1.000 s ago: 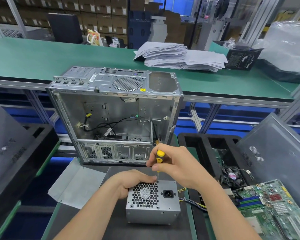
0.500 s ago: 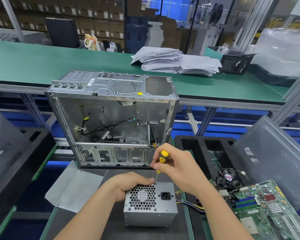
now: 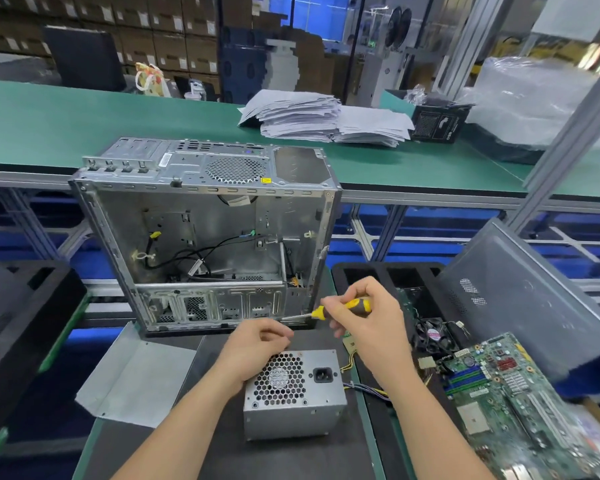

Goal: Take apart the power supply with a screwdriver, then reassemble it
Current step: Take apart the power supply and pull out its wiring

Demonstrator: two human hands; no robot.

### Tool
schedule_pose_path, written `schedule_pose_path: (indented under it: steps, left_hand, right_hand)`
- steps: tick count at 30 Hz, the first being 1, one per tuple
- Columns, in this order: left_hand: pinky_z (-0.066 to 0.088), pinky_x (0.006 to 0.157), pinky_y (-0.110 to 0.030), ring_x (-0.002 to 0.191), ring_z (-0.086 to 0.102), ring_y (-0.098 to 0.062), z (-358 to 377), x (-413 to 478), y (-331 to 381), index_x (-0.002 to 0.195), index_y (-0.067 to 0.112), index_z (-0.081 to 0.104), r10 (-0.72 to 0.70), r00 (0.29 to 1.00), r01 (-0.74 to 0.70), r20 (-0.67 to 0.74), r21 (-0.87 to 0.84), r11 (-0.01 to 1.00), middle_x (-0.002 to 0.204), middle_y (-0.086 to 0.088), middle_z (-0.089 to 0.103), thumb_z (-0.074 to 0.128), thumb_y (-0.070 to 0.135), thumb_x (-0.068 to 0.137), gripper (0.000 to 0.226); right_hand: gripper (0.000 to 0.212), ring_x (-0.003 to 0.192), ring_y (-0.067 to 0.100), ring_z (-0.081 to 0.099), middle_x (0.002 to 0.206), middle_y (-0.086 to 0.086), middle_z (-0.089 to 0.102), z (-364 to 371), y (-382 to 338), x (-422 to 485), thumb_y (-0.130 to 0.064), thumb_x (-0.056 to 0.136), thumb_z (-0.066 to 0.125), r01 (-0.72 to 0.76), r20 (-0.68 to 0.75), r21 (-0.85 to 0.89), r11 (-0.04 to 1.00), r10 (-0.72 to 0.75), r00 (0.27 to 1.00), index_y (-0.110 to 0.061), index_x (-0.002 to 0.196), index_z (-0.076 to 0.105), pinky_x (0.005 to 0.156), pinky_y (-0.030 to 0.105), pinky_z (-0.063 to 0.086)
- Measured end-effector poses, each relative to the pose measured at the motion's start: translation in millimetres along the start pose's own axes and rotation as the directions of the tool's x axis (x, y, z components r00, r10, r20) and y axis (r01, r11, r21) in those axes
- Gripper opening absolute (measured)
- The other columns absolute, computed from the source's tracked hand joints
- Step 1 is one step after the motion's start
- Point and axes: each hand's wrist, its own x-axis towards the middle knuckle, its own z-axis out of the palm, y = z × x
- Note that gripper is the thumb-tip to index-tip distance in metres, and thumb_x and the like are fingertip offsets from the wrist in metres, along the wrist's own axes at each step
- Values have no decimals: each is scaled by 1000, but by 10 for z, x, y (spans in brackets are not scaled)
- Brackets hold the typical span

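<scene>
The power supply point(image 3: 291, 403) is a grey metal box standing on the dark mat point(image 3: 284, 459), just in front of the open case point(image 3: 201, 230) and between the 2 forearms. Its near face carries a honeycomb fan grille on the left and 1 black power socket on the right, with small screws at the corners. A bundle of wires point(image 3: 368, 388) (yellow, black and purple) leaves its right side.

The left hand point(image 3: 257, 344) hovers over the box's top rear edge, fingers curled with the tips drawn together. Whether they pinch anything, I cannot tell. The right hand point(image 3: 371, 323) grips the screwdriver point(image 3: 329, 311) by its yellow-and-black handle. The tool lies nearly level, above the box, its tip pointing left at the left fingertips. A motherboard point(image 3: 510, 393) lies to the right.
</scene>
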Motion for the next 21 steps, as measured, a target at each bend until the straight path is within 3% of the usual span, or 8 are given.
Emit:
schedule_pose_path:
  steps: [3,7,11,16,19,21]
  left_hand:
    - [57,100,-41,96,74,-7,28,-21,41,93,30,82,57,998,-58,-19,-57,997,95,11,80,70,0,89,32]
    - [57,98,-41,98,76,-16,33,-22,49,93,31,83,47,999,-45,1,-232,972,99,1,81,68,15,91,22]
    - [59,94,-40,97,77,-23,12,-30,54,92,24,83,65,998,-57,18,-283,957,98,-3,80,65,14,99,22]
    - [57,83,-28,85,73,-4,20,-71,162,94,36,81,223,974,-222,-32,36,974,86,11,78,71,24,97,15]
    - [52,75,-16,84,68,3,48,-91,295,94,39,77,296,951,-282,-88,145,948,85,21,74,73,22,93,17]
    - [47,71,-6,83,65,8,106,-115,378,91,39,76,344,935,-319,-91,215,923,83,26,72,74,18,91,21]
  right_hand:
    - [25,76,28,78,92,5,80,26,126,-115,-15,89,83,-104,36,21,994,103,994,-10,84,58,76,53,65]
    - [27,93,16,75,94,-3,80,66,259,-247,-22,79,88,-126,52,-79,989,130,990,-25,74,61,88,49,60]
    - [20,94,14,77,96,-3,80,28,366,-296,-13,80,88,-188,67,-93,978,195,979,-21,86,70,92,49,62]
    - [26,96,6,75,97,-11,79,-13,393,-335,-19,80,88,-126,142,-218,968,160,977,-34,91,71,83,31,61]
    - [17,96,5,74,96,-13,78,-29,394,-338,-32,78,85,-100,101,-212,972,124,987,-32,91,73,84,31,61]
    - [14,96,7,73,96,-12,78,-85,454,-338,-23,82,85,-109,59,-183,977,122,991,-29,90,75,87,35,60]
